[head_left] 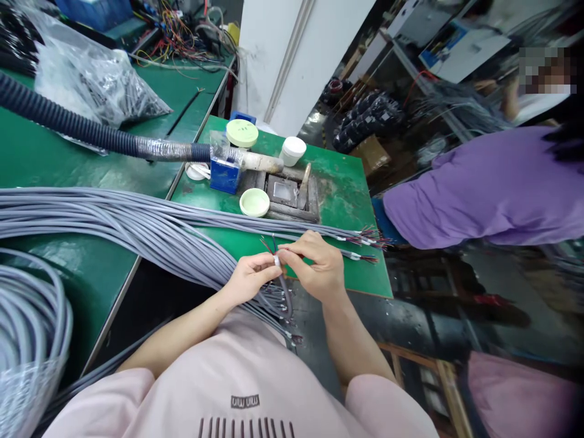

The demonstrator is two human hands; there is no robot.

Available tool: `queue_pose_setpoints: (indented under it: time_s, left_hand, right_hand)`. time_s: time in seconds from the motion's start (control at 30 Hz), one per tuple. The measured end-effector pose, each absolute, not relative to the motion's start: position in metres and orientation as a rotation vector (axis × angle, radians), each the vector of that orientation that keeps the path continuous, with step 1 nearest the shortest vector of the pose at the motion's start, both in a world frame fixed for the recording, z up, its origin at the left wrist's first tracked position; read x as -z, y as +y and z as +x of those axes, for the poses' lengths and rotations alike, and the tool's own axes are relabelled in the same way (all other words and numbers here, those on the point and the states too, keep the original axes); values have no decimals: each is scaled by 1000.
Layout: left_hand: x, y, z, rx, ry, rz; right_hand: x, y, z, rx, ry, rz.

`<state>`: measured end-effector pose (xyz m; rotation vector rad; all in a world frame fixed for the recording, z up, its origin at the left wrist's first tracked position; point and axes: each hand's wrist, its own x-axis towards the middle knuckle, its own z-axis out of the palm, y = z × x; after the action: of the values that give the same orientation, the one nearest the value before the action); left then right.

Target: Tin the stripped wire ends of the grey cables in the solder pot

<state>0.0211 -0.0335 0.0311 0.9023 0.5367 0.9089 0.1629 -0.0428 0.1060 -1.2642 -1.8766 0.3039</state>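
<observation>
In the head view, my left hand (252, 277) pinches a grey cable (287, 298) near its end, just at a white band (277, 260). Thin coloured wires (268, 246) fan out above that band, some dark, some reddish. My right hand (319, 264) is closed at the same end, thumb and forefinger together on what looks like one of these wires; the fingertips partly hide it. Behind the hands, a bundle of grey cables (137, 219) runs across the bench, its stripped ends (369, 236) lying at the right. More cable ends hang below my hands.
Beyond the hands stand a solder pot (283, 190), a shallow pale dish (254, 202), a white lidded jar (292, 150) and a blue box (224, 175) under a ribbed hose (114, 140). Coiled cable (31, 328) lies left. A person in purple (493, 188) is at the right.
</observation>
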Motion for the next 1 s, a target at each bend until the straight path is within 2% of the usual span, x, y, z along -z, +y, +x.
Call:
queue_pose_setpoints:
  time_s: [0.2, 0.37, 0.63, 0.8, 1.0]
  left_hand:
    - [-27, -28, 19, -882, 528, 616]
    - [-37, -20, 15, -883, 424, 444]
    - [-51, -18, 16, -824, 380, 408]
    - [-52, -16, 5, -1019, 562, 829]
    - [-40, -4, -20, -1632, 944, 1673]
  right_hand:
    - [-99, -51, 178, -162, -1853, -1185]
    - [-87, -56, 184, -95, -2121, -1033]
    - [-74, -45, 170, 71, -2234, -893]
    - [-85, -27, 176, 120, -2093, -956]
    - [-105, 24, 185, 79, -1825, -1261]
